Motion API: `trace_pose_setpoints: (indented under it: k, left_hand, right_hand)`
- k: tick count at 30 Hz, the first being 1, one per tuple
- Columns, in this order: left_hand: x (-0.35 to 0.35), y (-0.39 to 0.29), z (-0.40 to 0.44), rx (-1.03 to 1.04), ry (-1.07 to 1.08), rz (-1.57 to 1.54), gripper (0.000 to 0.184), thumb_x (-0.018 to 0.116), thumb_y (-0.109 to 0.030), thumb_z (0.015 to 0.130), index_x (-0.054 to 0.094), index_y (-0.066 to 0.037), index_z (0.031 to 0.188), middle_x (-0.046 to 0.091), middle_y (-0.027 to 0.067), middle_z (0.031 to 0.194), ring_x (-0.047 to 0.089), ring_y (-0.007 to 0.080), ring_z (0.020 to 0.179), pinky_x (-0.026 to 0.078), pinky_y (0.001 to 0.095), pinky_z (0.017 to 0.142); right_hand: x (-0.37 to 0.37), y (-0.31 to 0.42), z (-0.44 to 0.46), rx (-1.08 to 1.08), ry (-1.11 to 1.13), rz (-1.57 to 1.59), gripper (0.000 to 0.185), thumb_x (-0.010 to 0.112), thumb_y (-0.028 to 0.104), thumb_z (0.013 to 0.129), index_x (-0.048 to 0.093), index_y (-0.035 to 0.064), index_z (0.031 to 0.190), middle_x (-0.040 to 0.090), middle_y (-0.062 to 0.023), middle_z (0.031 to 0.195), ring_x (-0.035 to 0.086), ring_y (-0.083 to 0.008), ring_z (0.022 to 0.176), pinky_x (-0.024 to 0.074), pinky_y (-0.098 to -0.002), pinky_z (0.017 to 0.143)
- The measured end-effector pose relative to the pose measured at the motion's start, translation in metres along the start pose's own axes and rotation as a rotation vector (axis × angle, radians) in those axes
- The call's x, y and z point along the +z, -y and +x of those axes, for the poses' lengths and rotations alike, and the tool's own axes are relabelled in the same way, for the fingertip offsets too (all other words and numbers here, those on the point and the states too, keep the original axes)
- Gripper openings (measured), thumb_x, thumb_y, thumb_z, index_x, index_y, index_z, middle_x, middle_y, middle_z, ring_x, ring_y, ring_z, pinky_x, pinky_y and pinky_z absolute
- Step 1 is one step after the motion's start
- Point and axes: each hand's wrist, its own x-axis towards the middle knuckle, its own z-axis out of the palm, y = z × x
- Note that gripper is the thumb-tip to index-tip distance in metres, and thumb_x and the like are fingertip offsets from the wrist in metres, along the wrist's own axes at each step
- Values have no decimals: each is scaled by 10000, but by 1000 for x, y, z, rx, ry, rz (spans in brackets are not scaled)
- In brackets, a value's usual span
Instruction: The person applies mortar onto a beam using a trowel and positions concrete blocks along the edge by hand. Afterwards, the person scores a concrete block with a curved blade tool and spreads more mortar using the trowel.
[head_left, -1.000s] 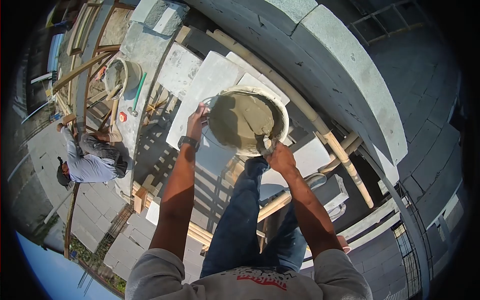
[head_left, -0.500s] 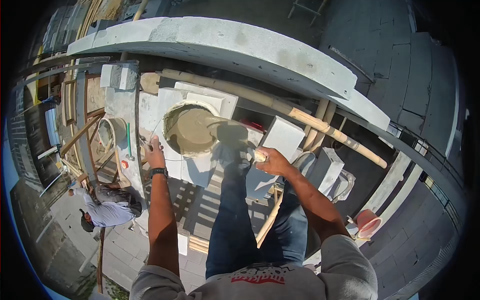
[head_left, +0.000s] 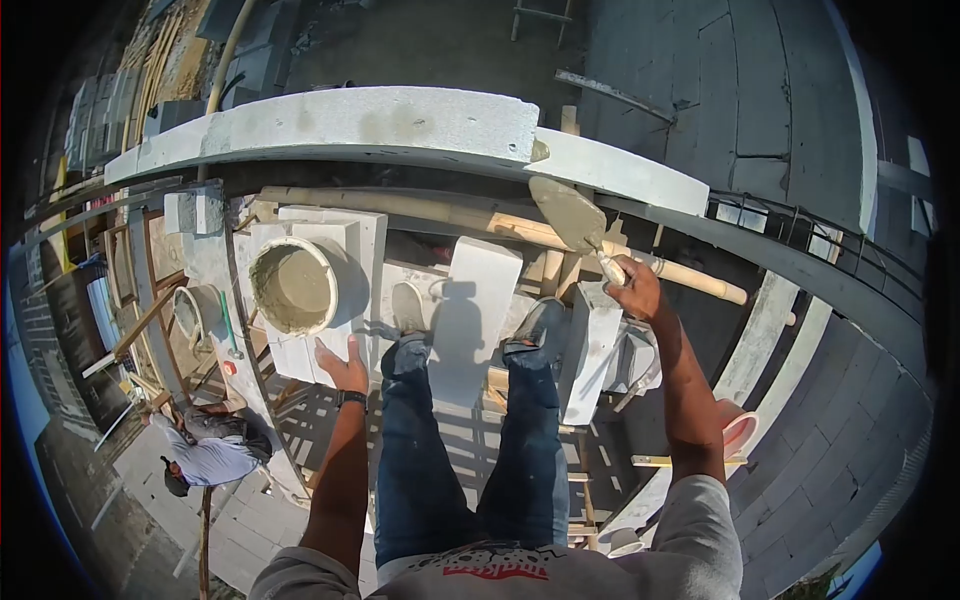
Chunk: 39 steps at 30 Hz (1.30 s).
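Observation:
My right hand [head_left: 637, 290] is closed around the handle of a trowel [head_left: 568, 212]. The blade, smeared with grey mortar, lies against the near side of the block wall [head_left: 400, 122], by a block end with a dab of mortar [head_left: 540, 151]. My left hand [head_left: 343, 366] is open and holds nothing, its thumb and fingers apart. It is just below a round bucket [head_left: 332, 290] of wet mortar [head_left: 298, 287], which stands on stacked white blocks [head_left: 372, 250].
A bamboo pole [head_left: 640, 262] runs along the wall. White blocks [head_left: 483, 275] lie around my feet on the slatted scaffold. A second bucket [head_left: 197, 312] is on a plank at left, with another person [head_left: 215, 450] below. A pink bucket [head_left: 735, 430] is at right.
My right hand has carried the trowel from beside the bucket up and right to the wall. My left hand has let go of the bucket's wire handle. The view has shifted right.

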Motion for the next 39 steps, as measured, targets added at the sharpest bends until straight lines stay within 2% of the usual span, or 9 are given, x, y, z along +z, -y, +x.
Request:
trace_pose_setpoints:
  k: [4, 8, 13, 18, 21, 24, 31, 34, 39]
  left_hand:
    - [45, -52, -84, -22, 296, -52, 902, 671, -473, 954, 319, 159, 1492, 378, 399, 1488, 341, 516, 1403, 232, 547, 1197]
    - [111, -17, -148, 271, 312, 78, 775, 681, -387, 977, 367, 100, 1492, 413, 360, 1454, 433, 473, 1339, 344, 509, 1151]
    - [95, -69, -149, -21, 439, -277, 633, 685, -296, 989, 429, 50, 1454, 433, 307, 1419, 541, 411, 1236, 505, 438, 998]
    - [115, 9, -129, 406, 376, -32, 573, 691, -297, 987, 486, 47, 1397, 529, 277, 1343, 566, 402, 1205, 490, 452, 1000]
    - [105, 3, -121, 140, 441, -166, 532, 698, -329, 983, 553, 37, 1341, 629, 281, 1213, 574, 423, 1186, 441, 471, 1035]
    - [109, 13, -118, 334, 363, 1, 516, 683, -327, 992, 560, 41, 1333, 620, 282, 1234, 581, 432, 1169, 437, 470, 1041]
    - [105, -34, -126, -17, 656, -188, 516, 639, -344, 1011, 554, 40, 1345, 604, 279, 1273, 563, 431, 1206, 431, 476, 1055]
    - [115, -47, -141, -97, 726, -200, 530, 625, -360, 1014, 552, 34, 1360, 585, 264, 1315, 555, 414, 1227, 428, 465, 1064]
    - [137, -22, -153, -87, 788, -367, 655, 682, -439, 973, 494, -23, 1443, 592, 155, 1331, 650, 185, 1005, 507, 304, 702]
  right_hand:
    - [-7, -22, 29, -111, -350, -473, 484, 737, 211, 801, 616, 98, 1256, 699, -183, 996, 692, -410, 853, 559, -496, 746]
    - [6, -28, 64, -108, -479, -677, 538, 682, 133, 836, 579, 132, 1363, 648, -140, 1072, 692, -343, 916, 575, -448, 763]
    - [12, -43, 74, -57, -537, -686, 571, 685, 113, 804, 575, 143, 1364, 614, -118, 1121, 686, -333, 918, 579, -440, 765]
    - [13, -66, 55, -25, -627, -683, 562, 713, 154, 793, 585, 150, 1340, 611, -107, 1071, 683, -343, 887, 579, -455, 730]
    - [18, -80, 39, 24, -627, -635, 544, 718, 170, 807, 590, 156, 1336, 612, -107, 1060, 683, -349, 890, 579, -458, 729]
    - [15, -88, 43, 128, -574, -619, 529, 718, 195, 827, 589, 154, 1338, 612, -116, 1053, 682, -368, 904, 578, -473, 745]
    - [38, -60, 31, -25, -646, -204, 471, 714, 256, 875, 606, 93, 1304, 674, -175, 1050, 695, -374, 928, 557, -463, 752]
    - [58, 4, 34, 367, -453, 512, 412, 632, 355, 1000, 622, -10, 1189, 686, -199, 900, 662, -347, 796, 520, -452, 770]
    - [153, -28, 77, 372, -555, 623, 463, 549, 413, 1050, 635, -39, 1099, 633, -119, 761, 644, -251, 754, 513, -407, 722]
